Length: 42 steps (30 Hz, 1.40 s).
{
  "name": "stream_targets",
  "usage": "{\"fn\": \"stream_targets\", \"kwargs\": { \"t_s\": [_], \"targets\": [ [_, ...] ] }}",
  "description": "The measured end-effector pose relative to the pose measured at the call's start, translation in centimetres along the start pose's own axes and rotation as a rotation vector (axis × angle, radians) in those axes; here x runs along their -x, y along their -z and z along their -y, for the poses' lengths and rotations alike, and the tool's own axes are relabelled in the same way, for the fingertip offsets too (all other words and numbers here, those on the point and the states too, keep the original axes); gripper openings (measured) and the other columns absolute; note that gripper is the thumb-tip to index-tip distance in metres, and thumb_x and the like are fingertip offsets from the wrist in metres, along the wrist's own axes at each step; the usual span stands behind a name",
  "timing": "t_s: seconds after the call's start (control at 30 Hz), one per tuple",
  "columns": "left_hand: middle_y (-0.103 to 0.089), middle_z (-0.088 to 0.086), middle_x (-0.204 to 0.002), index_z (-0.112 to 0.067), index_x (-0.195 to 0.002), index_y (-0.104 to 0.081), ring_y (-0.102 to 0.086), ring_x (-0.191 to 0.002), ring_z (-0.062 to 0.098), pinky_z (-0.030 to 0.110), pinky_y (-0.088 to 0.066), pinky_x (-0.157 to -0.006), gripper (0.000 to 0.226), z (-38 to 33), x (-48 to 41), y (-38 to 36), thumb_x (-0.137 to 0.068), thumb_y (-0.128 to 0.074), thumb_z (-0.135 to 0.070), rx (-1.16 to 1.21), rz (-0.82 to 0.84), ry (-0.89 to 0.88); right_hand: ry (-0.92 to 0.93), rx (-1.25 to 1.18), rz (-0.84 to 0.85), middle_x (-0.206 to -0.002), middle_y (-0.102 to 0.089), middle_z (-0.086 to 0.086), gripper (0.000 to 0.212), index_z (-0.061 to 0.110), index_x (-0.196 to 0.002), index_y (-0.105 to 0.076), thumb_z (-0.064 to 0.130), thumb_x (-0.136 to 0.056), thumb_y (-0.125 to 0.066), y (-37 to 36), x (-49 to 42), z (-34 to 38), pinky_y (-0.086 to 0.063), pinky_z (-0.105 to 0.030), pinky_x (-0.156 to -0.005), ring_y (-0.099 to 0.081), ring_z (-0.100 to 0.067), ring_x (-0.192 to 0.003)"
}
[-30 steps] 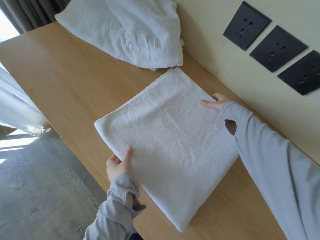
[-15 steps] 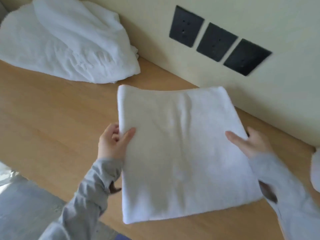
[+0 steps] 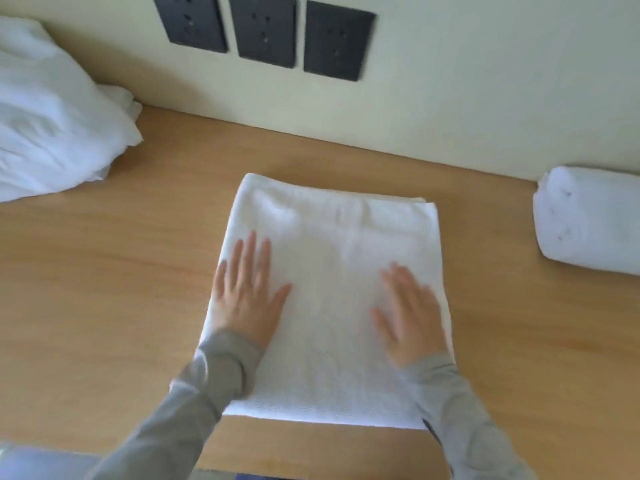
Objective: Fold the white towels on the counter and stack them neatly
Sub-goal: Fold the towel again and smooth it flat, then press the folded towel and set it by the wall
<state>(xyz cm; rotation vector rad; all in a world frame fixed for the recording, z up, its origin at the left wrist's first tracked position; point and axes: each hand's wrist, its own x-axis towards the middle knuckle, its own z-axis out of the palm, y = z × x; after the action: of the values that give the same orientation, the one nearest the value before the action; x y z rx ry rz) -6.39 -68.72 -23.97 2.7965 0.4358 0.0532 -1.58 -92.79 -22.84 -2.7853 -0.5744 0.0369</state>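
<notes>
folded towel is lying flat on the wooden counter, squared to the wall. left hand is resting palm-down on its left part, fingers straight and spread, gripping nothing. right hand is lying flat on its right part, fingers extended, blurred. well left of the left fingertips, a loose towel heap is sitting; well right of the right fingers, a rolled towel.
</notes>
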Motion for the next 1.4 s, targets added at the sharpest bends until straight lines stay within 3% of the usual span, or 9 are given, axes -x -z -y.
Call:
{"fn": "stream_targets", "kwargs": {
  "t_s": [0.1, 0.33, 0.47, 0.6, 0.8, 0.93, 1.07, 1.2, 1.4],
  "targets": [
    [-0.009, -0.001, -0.157, -0.018, -0.149, -0.009, -0.005, -0.144, 0.019, 0.036, -0.001, -0.117, 0.072, 0.4, 3.7, -0.5, -0.09, -0.003, -0.061, -0.105, 0.186, -0.141, 0.178, 0.119, 0.185, -0.153, -0.025, -0.003, 0.057, 0.015, -0.144, -0.033, 0.041, -0.093, -0.028, -1.7, 1.5, 0.5, -0.012, -0.046, -0.111, -0.022, -0.025, -0.141],
    [0.008, -0.003, -0.156, -0.02, -0.149, 0.0, 0.011, -0.145, 0.017, 0.035, 0.005, -0.119, 0.076, 0.7, 4.3, -0.3, -0.086, 0.009, -0.061, -0.143, 0.244, -0.168, 0.214, 0.128, 0.293, -0.156, -0.007, 0.0, 0.062, 0.015, -0.147, -0.017, 0.045, -0.094, -0.019, -1.7, 2.1, -0.8, -0.003, -0.045, -0.115, -0.005, -0.023, -0.144],
    [-0.021, 0.006, -0.154, -0.01, -0.145, -0.029, -0.021, -0.142, 0.027, 0.038, -0.012, -0.116, 0.075, 1.6, 6.9, 1.4, -0.093, -0.013, -0.062, -0.137, 0.298, -0.361, 0.358, 0.127, 0.336, -0.154, -0.022, -0.008, 0.076, 0.009, -0.144, -0.031, 0.06, -0.088, -0.03, -0.6, 4.8, -1.2, -0.012, -0.049, -0.11, -0.017, -0.029, -0.142],
    [-0.021, 0.006, -0.155, -0.01, -0.147, -0.025, -0.026, -0.141, 0.023, 0.04, -0.019, -0.113, 0.096, 3.9, 9.8, 2.4, -0.079, -0.036, -0.077, -0.294, 0.394, -0.472, 0.448, 0.24, 0.402, -0.154, -0.024, -0.008, 0.099, 0.011, -0.145, -0.029, 0.074, -0.071, -0.048, 0.4, 9.0, -2.3, -0.018, -0.053, -0.109, -0.02, -0.026, -0.142],
    [-0.051, 0.009, -0.138, -0.01, -0.134, -0.049, -0.053, -0.123, 0.025, 0.041, -0.051, -0.091, 0.109, 4.1, 7.8, 4.0, -0.04, -0.086, -0.05, -0.305, 0.401, -0.566, 0.412, 0.202, 0.221, -0.124, -0.059, -0.019, 0.079, 0.006, -0.114, -0.065, 0.011, -0.039, -0.089, 1.5, 8.5, -3.3, -0.055, -0.041, -0.086, -0.061, -0.034, -0.109],
    [-0.066, 0.001, -0.098, -0.014, -0.108, -0.069, -0.068, -0.085, 0.017, 0.023, -0.057, -0.058, 0.085, 4.2, 6.6, 5.6, -0.029, -0.088, -0.037, -0.226, 0.338, -0.601, 0.413, 0.172, 0.175, -0.093, -0.067, -0.007, 0.061, 0.009, -0.095, -0.071, 0.005, -0.036, -0.086, 2.6, 8.1, -4.0, -0.058, -0.03, -0.068, -0.067, -0.022, -0.08],
    [-0.061, -0.014, -0.104, -0.034, -0.115, -0.061, -0.06, -0.096, 0.01, 0.024, -0.049, -0.078, 0.054, 3.9, 4.7, 8.1, -0.062, -0.064, -0.042, -0.116, 0.505, -0.398, 0.278, 0.028, 0.451, -0.108, -0.062, 0.007, 0.048, 0.022, -0.117, -0.06, 0.029, -0.072, -0.074, 6.2, 5.7, -4.4, -0.047, -0.017, -0.082, -0.061, -0.01, -0.096],
    [-0.068, -0.015, -0.087, -0.039, -0.097, -0.066, -0.061, -0.079, -0.002, 0.014, -0.047, -0.07, 0.047, 3.7, 1.0, 12.0, -0.052, -0.06, -0.053, 0.116, 0.716, -0.262, 0.073, -0.255, 0.766, -0.109, -0.064, 0.011, 0.044, 0.026, -0.117, -0.059, 0.039, -0.076, -0.073, 10.2, 0.8, -5.3, -0.044, -0.022, -0.091, -0.059, -0.007, -0.1],
    [-0.065, -0.014, -0.075, -0.028, -0.084, -0.071, -0.055, -0.07, -0.008, 0.005, -0.039, -0.064, 0.01, 3.1, -9.4, 14.6, -0.075, -0.074, -0.025, 0.39, 0.71, -0.14, -0.202, -0.681, 0.608, -0.087, -0.07, 0.005, 0.039, 0.022, -0.089, -0.069, 0.035, -0.056, -0.087, 13.7, -8.6, -6.6, -0.049, -0.013, -0.062, -0.066, -0.004, -0.075]
  ]
}}
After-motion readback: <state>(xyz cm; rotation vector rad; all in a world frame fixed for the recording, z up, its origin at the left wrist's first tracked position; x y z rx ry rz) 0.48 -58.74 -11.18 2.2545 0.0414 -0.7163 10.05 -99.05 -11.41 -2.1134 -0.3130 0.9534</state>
